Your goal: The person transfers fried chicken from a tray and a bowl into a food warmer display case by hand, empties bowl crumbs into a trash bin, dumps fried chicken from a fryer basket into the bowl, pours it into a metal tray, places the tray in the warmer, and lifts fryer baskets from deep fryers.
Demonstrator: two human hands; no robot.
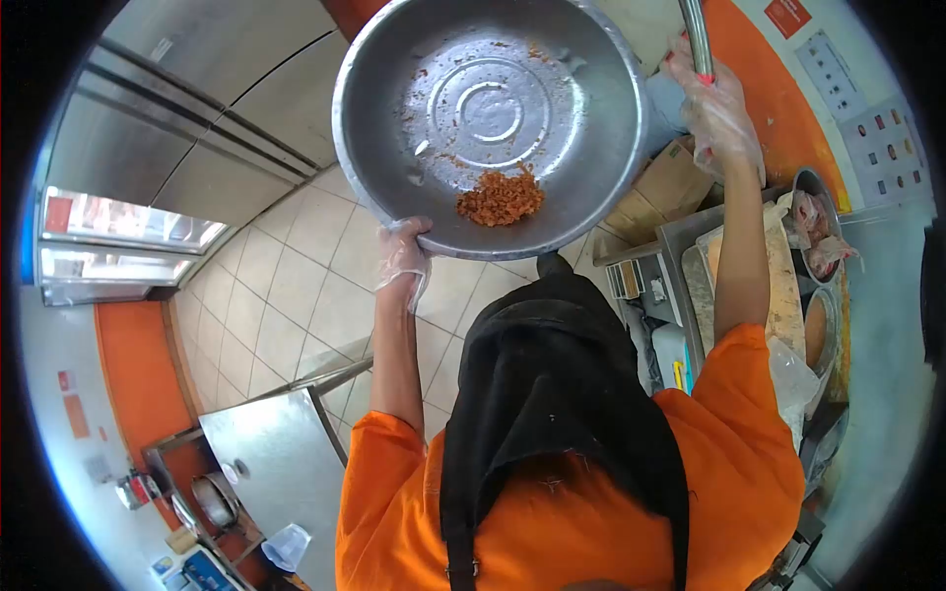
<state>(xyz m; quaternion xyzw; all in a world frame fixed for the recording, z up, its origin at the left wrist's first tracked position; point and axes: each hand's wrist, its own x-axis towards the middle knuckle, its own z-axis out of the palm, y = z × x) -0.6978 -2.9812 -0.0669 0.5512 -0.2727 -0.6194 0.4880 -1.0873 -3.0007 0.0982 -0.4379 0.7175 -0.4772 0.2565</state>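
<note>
A wide metal bowl (591,148) is held out in front of me at the top of the view, tilted so that its inside shows. Reddish-brown crumbly food (501,197) lies in a small heap on its near side, with scraps scattered over the bottom. My left hand (403,258), in a clear plastic glove, grips the bowl's near left rim. To the right of the bowl, my right hand (717,113), also gloved, is closed around a metal handle (696,39). What that handle belongs to is cut off by the top edge.
A metal table (271,468) stands at lower left, with a clear plastic container (287,547) on it. Steel cabinets (197,89) line the upper left. On the right are a counter (680,231), a bowl of meat (816,222) and a cardboard box (674,182).
</note>
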